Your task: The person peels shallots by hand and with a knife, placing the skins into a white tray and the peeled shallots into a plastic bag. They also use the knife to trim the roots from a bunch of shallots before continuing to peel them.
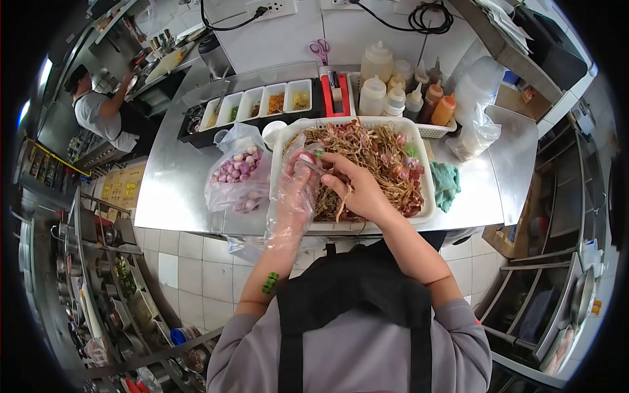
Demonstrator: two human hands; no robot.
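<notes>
- Left hand (298,178): in a loose clear plastic glove, fingers curled together over the white tray (427,171); what they grip cannot be told
- Right hand (359,191): bare, fingers drawn together, tips meeting the left hand's fingertips; a pale strand (341,208) hangs below its palm
- Dried reddish-brown mix (386,157): fills the tray, directly beneath and beyond both hands
- Bag of shallots (239,169): on the tabletop (167,183), just beside the left hand
- Teal cloth (446,183): right of the tray, touching its rim
</notes>
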